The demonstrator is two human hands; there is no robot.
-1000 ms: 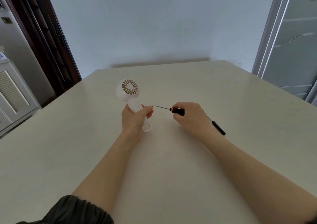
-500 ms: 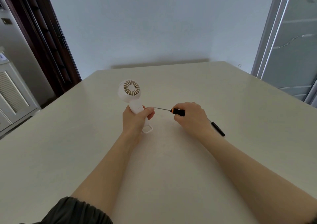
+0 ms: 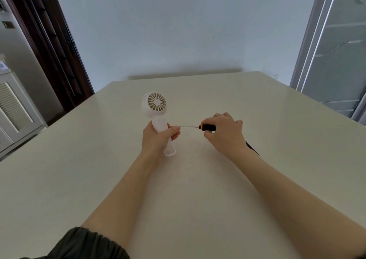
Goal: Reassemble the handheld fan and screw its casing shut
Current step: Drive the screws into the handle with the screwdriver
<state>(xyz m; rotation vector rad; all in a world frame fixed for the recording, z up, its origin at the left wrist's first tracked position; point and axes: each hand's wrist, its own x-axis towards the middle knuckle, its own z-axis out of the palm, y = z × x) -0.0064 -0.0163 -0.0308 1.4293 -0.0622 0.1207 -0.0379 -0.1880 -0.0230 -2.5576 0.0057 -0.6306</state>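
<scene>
A small white handheld fan stands upright over the middle of the table, its round grille facing me and a loop at the bottom of its handle. My left hand grips the handle, fingers wrapped round its right side. My right hand holds a small screwdriver with a black and orange handle. Its thin shaft lies level and points left, with the tip at my left fingertips beside the fan's handle.
A black pen-like tool lies on the cream table behind my right wrist, mostly hidden. A dark door frame and a white louvred cabinet stand at the left, and a glass door at the right.
The fan and my left hand have shifted slightly right and tilted more upright. My right hand still keeps the screwdriver tip against the handle's side.
</scene>
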